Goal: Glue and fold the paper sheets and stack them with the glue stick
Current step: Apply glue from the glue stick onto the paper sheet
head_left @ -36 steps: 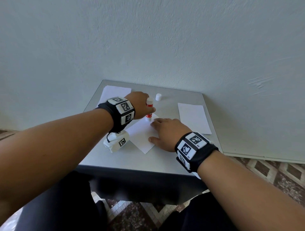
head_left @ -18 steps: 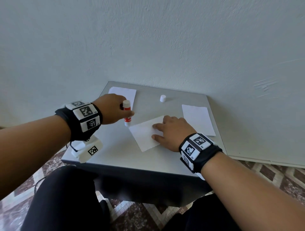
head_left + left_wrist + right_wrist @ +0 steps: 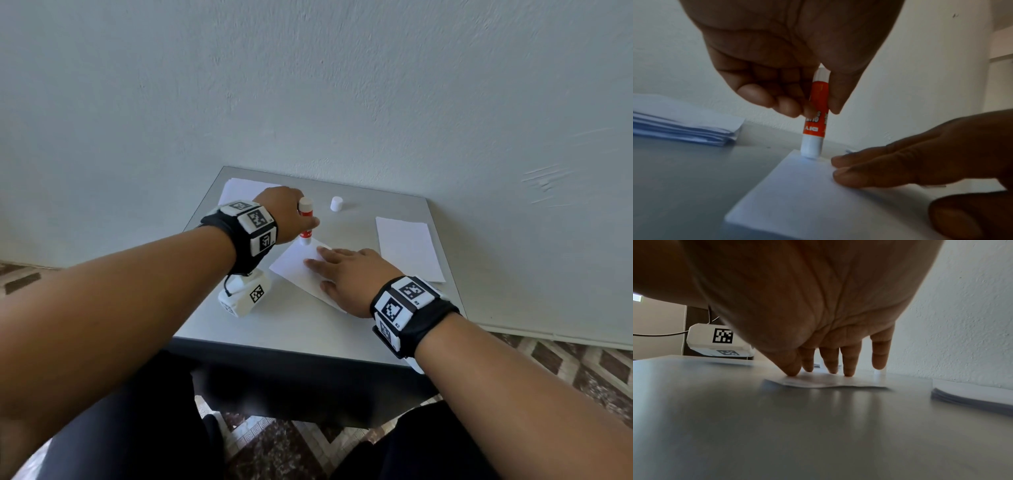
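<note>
My left hand (image 3: 291,214) grips a red and white glue stick (image 3: 306,221) upright, its open tip pressed on the far corner of a white paper sheet (image 3: 294,265) lying askew mid-table. In the left wrist view the glue stick (image 3: 815,120) touches the sheet (image 3: 818,203) just beside my right fingertips (image 3: 840,175). My right hand (image 3: 346,274) lies flat on the sheet with straight fingers pressing it down; the right wrist view shows the fingertips (image 3: 830,368) on the paper (image 3: 828,382).
The glue stick's white cap (image 3: 336,203) stands near the back of the grey table (image 3: 291,329). A stack of white sheets (image 3: 239,186) lies at the back left, another stack (image 3: 407,246) at the right. A white tagged box (image 3: 245,296) hangs under my left wrist.
The left hand with the glue stick swung left off the sheet, then came back to the sheet's far corner. The right hand stayed pressed on the paper.
</note>
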